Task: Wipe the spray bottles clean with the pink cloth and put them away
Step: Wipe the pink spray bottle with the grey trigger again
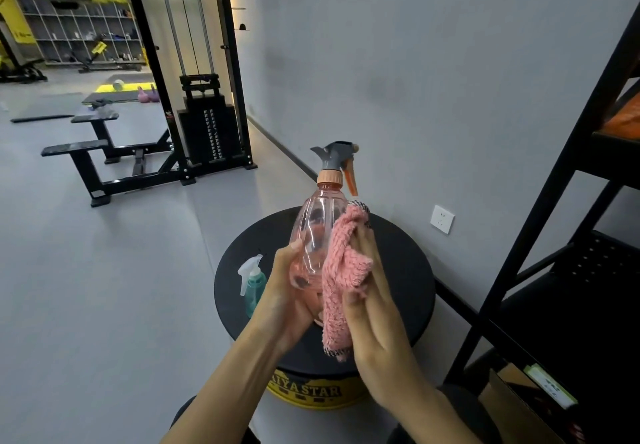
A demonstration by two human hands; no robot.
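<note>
Pink fuzzy cloth fills the nearest part of the scene. The right hand (377, 312) holds the pink cloth (343, 270). Its fingers lie almost straight and its thumb seems to pin the cloth to the hand. The flat fingers push the cloth against the side of the pink spray bottle (317, 228), so lots of cloth rubs it at once.

The left hand (287, 298) is wrapped around the bottom of that bottle. It holds the bottle up in the air, standing straight, above the round black surface (408, 280). I think it is held up so the cloth can get all the way around it. The wiping looks like it is in the middle, not finished.

Just left of that hand, a small teal spray bottle (254, 287) stands on the surface. It looks like it is waiting for its turn.

To the right is a black shelf rack (535, 235). That may be where the bottles go when they are clean. A white wall socket (442, 219) sits low on the grey wall. Far back on the left are a weight machine (204, 124) and benches (79, 147).
</note>
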